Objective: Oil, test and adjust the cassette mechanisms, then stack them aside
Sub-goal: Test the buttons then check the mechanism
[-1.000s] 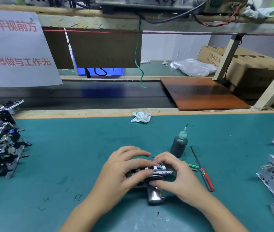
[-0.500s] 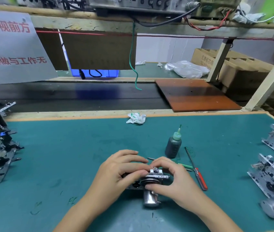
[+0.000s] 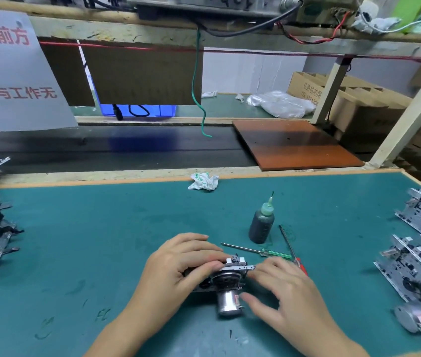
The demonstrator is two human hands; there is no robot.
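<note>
While the left hand point(image 3: 178, 264) gripped the cassette mechanism point(image 3: 226, 276) on the worktop point(image 3: 101, 240), the right hand's point(image 3: 281, 287) fingers lay loose beside it. It looked rigid, motor-heavy and snaggy, best held by its frame edges.

- The left hand point(image 3: 178, 264) lies palm down, its fingers bent over a small metal part and its fingertips pressing on top.
- The right hand point(image 3: 284, 295) is beside it, fingers spread and loose, looking blurry.
- Both bare arms reach in from the bottom edge, slanting toward each other.
</note>
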